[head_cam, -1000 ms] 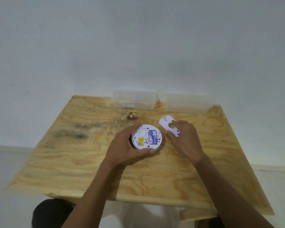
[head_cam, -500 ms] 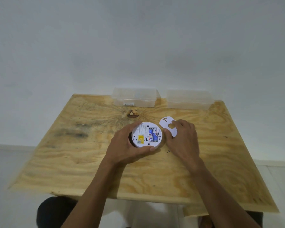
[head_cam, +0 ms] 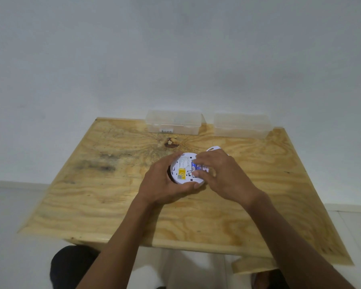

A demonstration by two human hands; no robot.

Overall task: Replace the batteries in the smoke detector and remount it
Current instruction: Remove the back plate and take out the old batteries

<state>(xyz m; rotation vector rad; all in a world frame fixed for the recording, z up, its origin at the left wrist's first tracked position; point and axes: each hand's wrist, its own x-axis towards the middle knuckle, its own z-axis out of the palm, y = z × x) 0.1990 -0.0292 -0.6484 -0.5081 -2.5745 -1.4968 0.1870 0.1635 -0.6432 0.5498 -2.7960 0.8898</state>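
Head view, looking forward and down. Item: round white plastic smoke detector, lying back-side up near the middle of a pale plywood tabletop with a dark knot in its grain. On the exposed back, a yellow label at the left; blue-wrapped batteries in the open compartment at the right, partly covered by fingers.

Left hand — curled around the detector's left and near rim, thumb along the near edge, fingers over the far-left edge, gripping the housing and steadying it on the wood.

Right hand — reaching in from the right, fingers bent down over the battery compartment, fingertips touching the batteries; whether they actually pinch one cannot be told.

White plastic mounting plate — lying on the table just behind the right hand, mostly hidden by it.

Two clear rectangular plastic boxes stand at the table's far edge against the white wall: left box and right box, apart from each other and well clear of the detector.
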